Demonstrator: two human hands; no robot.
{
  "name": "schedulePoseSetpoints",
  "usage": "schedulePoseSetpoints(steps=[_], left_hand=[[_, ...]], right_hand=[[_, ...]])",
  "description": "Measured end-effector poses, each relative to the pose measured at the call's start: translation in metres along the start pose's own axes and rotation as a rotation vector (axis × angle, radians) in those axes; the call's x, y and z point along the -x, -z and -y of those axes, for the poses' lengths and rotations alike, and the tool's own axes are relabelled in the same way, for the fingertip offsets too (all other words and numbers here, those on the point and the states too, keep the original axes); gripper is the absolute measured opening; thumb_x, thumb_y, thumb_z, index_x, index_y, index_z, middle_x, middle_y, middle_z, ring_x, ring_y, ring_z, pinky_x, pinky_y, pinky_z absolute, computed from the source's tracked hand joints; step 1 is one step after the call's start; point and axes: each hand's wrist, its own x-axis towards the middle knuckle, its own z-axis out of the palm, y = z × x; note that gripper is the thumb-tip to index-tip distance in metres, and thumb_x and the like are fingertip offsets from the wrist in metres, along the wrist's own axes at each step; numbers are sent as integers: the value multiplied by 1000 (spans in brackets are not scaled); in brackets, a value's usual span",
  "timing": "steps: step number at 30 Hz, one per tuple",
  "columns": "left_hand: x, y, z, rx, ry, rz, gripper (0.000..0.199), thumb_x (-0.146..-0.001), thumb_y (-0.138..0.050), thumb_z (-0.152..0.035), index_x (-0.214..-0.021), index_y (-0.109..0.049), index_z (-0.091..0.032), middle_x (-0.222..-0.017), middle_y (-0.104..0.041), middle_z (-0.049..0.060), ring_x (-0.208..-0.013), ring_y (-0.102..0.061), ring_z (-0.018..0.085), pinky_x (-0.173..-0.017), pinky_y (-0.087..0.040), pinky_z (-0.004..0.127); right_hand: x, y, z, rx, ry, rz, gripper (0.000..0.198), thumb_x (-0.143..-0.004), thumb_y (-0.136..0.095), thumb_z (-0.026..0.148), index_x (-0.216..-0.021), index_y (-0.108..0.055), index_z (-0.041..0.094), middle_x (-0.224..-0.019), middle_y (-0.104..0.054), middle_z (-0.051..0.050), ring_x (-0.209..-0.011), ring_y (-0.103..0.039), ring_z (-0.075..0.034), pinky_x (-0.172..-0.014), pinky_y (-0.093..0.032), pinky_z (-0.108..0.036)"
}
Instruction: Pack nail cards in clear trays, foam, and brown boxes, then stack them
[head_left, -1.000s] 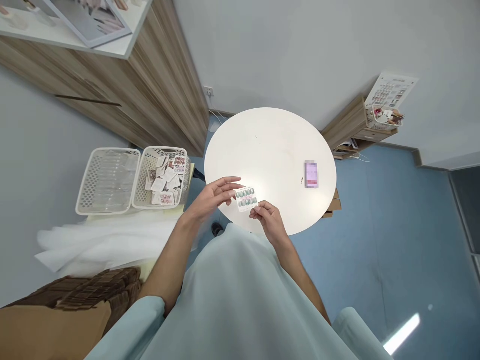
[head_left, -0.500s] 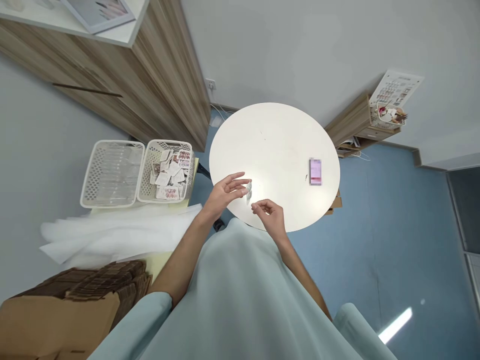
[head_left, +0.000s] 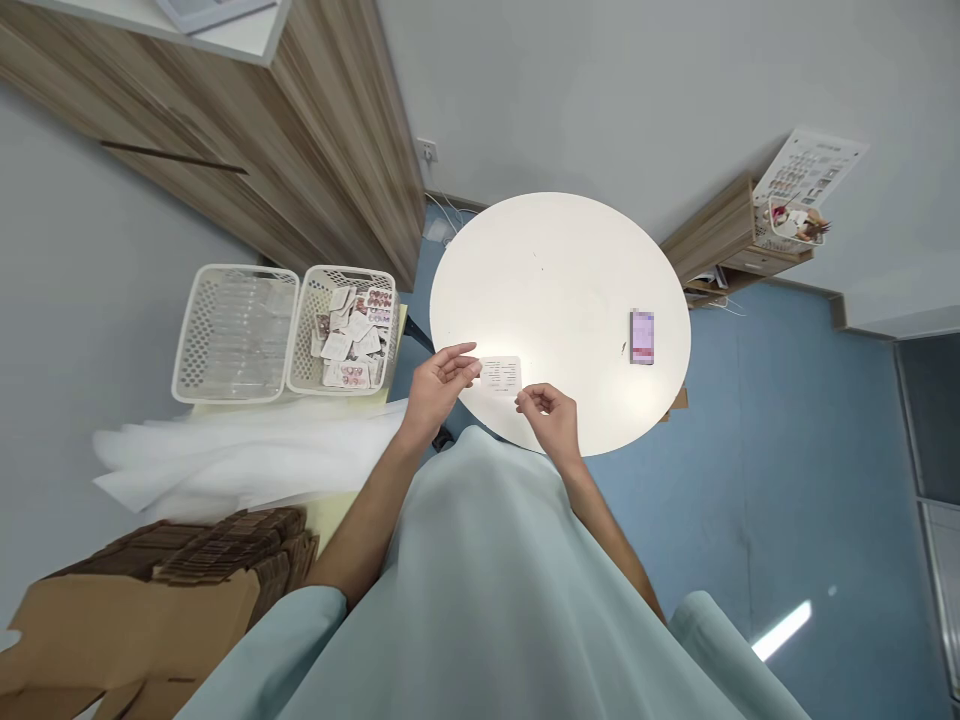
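Observation:
A small white card [head_left: 500, 376] with lines of dark print faces up over the near part of the round white table [head_left: 570, 270]. Its left edge is pinched between the thumb and fingers of my left hand [head_left: 437, 392]. At the card's lower right corner, the thumb and forefinger of my right hand [head_left: 553, 418] close on it, the other fingers curled. Whatever may be on the card's underside is hidden.
A phone with a blurred screen [head_left: 642, 337] lies on the table's right side. To the left stand a basket of cards [head_left: 294, 370], a basket of clear plastic pieces [head_left: 184, 350], white sheeting [head_left: 247, 450] and flattened cardboard [head_left: 150, 620]. A wood-grain cabinet [head_left: 330, 120] rises behind.
The card has turned from edge-on to flat, so its printed side shows. My right hand has come to its corner. The whole view has shifted slightly.

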Motion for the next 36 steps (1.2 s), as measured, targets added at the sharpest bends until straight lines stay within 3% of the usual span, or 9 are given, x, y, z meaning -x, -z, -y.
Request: schedulePoseSetpoints(steps=[6,12,18,24,28,36], left_hand=[[0,10,-4,-19,5,-5,57,-80,-83,-58,-118,-75,-17,-96,-75,8,-84,-70,20,-78,-56,34],[0,10,-4,-46,-37,-66,56,-80,-81,-54,-121,-74,-17,-97,-75,7,-86,-68,19,-83,-58,35],[3,11,-2,-99,-56,-54,53,-81,-81,-53,-120,-75,-17,-100,-74,7,-89,-68,20,-85,-59,35],[9,7,4,-105,-45,-29,54,-82,-81,-55,-121,-76,-19,-103,-75,8,-91,-70,20,-85,-59,34],[12,7,13,-78,-20,-42,57,-82,-80,-60,-120,-76,-18,-106,-76,10,-89,-71,20,-83,-59,34],[11,10,22,-102,231,153,66,-85,-66,-81,-81,-81,-17,-86,-81,15,-63,-62,18,-54,-45,29]], right_hand=[[-4,3,1,-121,-72,113,20,-85,-74,43,-82,-72,23,-81,-75,-3,-78,-71,-21,-78,-56,-36],[-9,5,3,50,-66,194,23,-82,-79,46,-84,-76,23,-70,-69,0,-63,-60,-17,-65,-51,-33],[-22,10,14,24,11,69,33,-84,-80,55,-97,-79,25,-81,-72,-2,-67,-59,-18,-65,-51,-33],[-25,8,12,90,44,95,25,-91,-72,51,-88,-72,27,-73,-66,0,-68,-60,-19,-67,-51,-34],[-22,7,10,159,104,111,22,-95,-65,47,-89,-66,27,-79,-66,0,-69,-60,-18,-68,-49,-33],[-13,10,11,216,315,79,26,-103,-58,50,-93,-66,28,-95,-66,-5,-78,-58,-20,-76,-50,-36]])
